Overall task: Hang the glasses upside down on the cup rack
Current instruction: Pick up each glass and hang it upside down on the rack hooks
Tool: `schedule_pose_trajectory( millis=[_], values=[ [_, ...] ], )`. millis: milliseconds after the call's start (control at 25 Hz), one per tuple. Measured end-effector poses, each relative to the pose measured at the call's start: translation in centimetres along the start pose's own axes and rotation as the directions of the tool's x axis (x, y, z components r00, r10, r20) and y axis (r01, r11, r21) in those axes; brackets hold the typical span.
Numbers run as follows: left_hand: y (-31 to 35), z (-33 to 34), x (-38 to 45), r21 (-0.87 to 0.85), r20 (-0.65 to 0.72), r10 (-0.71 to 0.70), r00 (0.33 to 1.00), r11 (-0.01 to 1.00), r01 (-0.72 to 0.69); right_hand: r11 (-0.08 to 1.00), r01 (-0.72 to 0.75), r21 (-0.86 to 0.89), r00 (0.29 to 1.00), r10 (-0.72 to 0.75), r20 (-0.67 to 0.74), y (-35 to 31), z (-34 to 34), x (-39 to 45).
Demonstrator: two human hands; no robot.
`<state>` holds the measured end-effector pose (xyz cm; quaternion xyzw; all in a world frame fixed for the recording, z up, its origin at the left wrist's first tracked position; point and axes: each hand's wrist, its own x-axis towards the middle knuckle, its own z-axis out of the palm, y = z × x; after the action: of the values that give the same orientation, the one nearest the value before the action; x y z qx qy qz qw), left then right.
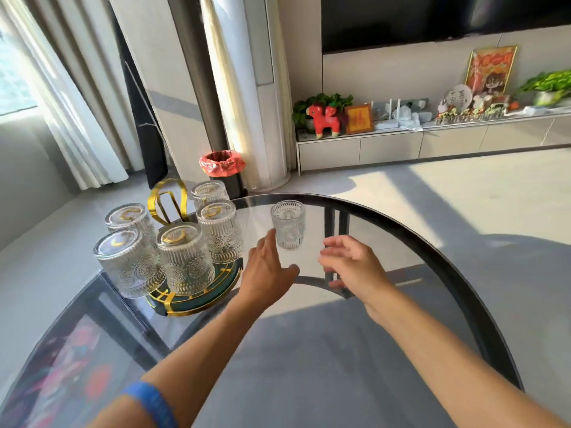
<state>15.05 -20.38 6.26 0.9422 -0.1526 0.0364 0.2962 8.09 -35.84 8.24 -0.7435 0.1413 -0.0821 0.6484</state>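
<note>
One embossed clear glass [288,224] stands upright on the round glass table [432,257], to the right of the cup rack. The rack [197,299] has a green and gold base and a gold loop handle [167,199]. Several matching glasses [182,257] hang upside down on its pegs. My left hand [265,270] is open just left of and below the lone glass, fingers pointing up, apart from it. My right hand [349,267] is open to the glass's lower right, fingers spread, holding nothing.
The table has a dark curved rim [482,304] and dark legs showing through the top. Beyond it stand a bin with a red bag [222,163], curtains, a white column and a low TV cabinet [401,143] with ornaments. A blue band is on my left forearm.
</note>
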Motion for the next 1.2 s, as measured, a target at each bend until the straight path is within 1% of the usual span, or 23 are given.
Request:
schedule_pose_trajectory(
  millis=[40,120,240,280,320,400,480,560,640,760,880,960,1000,1080,1120,1200],
  values=[
    [0.5,0.9,1.3,-0.087,-0.017,-0.058,0.998,0.995,0.056,0.999,-0.025,0.041,1.000,0.024,0.003,0.0,-0.2,0.0],
    [1.1,2.5,3.9,-0.252,-0.062,-0.165,0.984,0.957,0.145,0.998,-0.044,0.053,0.999,0.044,0.005,0.4,-0.5,0.0],
    [0.9,4.2,7.3,-0.467,-0.065,-0.373,0.926,0.831,0.302,0.999,-0.046,-0.024,0.999,0.046,-0.011,1.1,-0.8,-0.4],
    [0.6,4.6,8.1,-0.515,-0.064,-0.412,0.909,0.793,0.324,0.998,-0.032,-0.047,0.999,0.032,-0.006,1.2,-0.9,-0.5],
    [0.2,5.1,8.7,-0.532,-0.062,-0.429,0.901,0.778,0.334,0.998,-0.023,-0.066,1.000,0.023,-0.001,1.4,-1.0,-0.5],
    [-0.2,5.6,9.1,-0.507,-0.071,-0.430,0.900,0.792,0.339,0.995,-0.017,-0.098,1.000,0.017,-0.007,1.5,-1.0,-0.2],
    [-0.4,6.0,8.2,-0.459,-0.125,-0.400,0.908,0.834,0.305,0.996,-0.028,-0.088,0.999,0.026,-0.027,1.3,-0.7,0.0],
    [-0.1,5.7,6.1,-0.421,-0.157,-0.330,0.931,0.875,0.238,0.999,-0.034,-0.038,0.997,0.031,-0.070,0.5,0.0,0.0],
    [0.9,4.9,3.8,-0.392,-0.136,-0.249,0.959,0.902,0.179,1.000,-0.011,0.015,0.990,0.013,-0.139,-0.4,0.4,-0.4],
    [1.8,1.5,0.1,-0.423,-0.118,-0.175,0.977,0.899,0.110,0.993,0.110,0.036,0.964,-0.098,-0.246,-2.4,0.8,-2.0],
    [1.1,-4.1,-3.2,-0.399,-0.164,-0.009,0.986,0.915,-0.058,0.953,0.281,0.114,0.908,-0.225,-0.354,-5.1,1.5,-4.0],
    [0.5,-8.6,-4.9,-0.388,-0.226,0.076,0.971,0.908,-0.161,0.909,0.389,0.152,0.872,-0.310,-0.378,-6.9,2.4,-5.0],
    [0.0,-11.1,-5.7,-0.402,-0.277,0.079,0.958,0.896,-0.190,0.889,0.429,0.161,0.860,-0.347,-0.375,-7.8,3.4,-5.5],
    [-1.4,-16.2,-6.7,-0.440,-0.373,0.024,0.928,0.876,-0.200,0.875,0.458,0.156,0.857,-0.388,-0.338,-9.2,5.9,-5.9],
    [-2.5,-18.5,-6.9,-0.461,-0.408,-0.017,0.913,0.867,-0.191,0.881,0.457,0.125,0.865,-0.407,-0.292,-9.9,7.5,-6.0],
    [-4.9,-22.7,-6.7,-0.502,-0.467,-0.109,0.877,0.850,-0.161,0.877,0.479,0.013,0.871,-0.474,-0.129,-11.5,11.1,-5.5]
  ],
)
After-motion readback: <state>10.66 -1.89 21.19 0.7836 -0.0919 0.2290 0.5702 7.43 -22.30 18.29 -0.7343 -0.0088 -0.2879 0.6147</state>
